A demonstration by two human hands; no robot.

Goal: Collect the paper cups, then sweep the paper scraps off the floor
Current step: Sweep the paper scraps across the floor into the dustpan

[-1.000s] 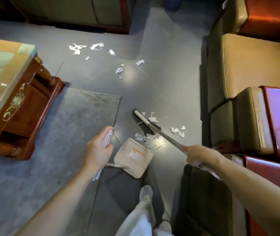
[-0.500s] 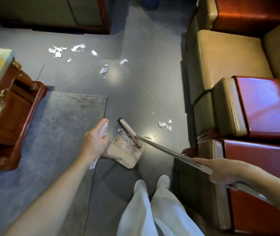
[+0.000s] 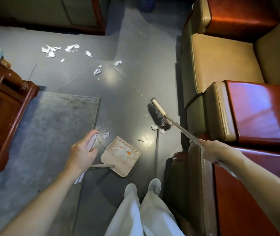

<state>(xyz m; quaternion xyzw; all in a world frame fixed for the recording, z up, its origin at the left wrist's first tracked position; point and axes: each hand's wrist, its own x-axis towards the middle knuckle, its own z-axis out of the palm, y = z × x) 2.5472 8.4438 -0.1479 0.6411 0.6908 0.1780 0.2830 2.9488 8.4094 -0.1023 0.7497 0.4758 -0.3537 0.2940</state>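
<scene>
The left hand (image 3: 83, 154) is curled round the pale upright handle of the dustpan (image 3: 120, 156). The pan's tray sits on the floor (image 3: 127, 86) just beside the right edge of the grey rug (image 3: 50, 133), with its open side toward the broom (image 3: 159, 114). White paper with orange marks lies inside the tray.

The right hand (image 3: 210, 149) is closed round the broom's metal pole, above the arm of the sofa (image 3: 221, 65). The black bristle head is low by the sofa's foot. Two paper scraps (image 3: 154, 127) touch the near end of the bristles. Another lies just off the pan's far-left corner, and a small one lies off its right. A larger scatter lies well apart across the floor, beyond the far corner of the wooden desk (image 3: 5, 108).
</scene>
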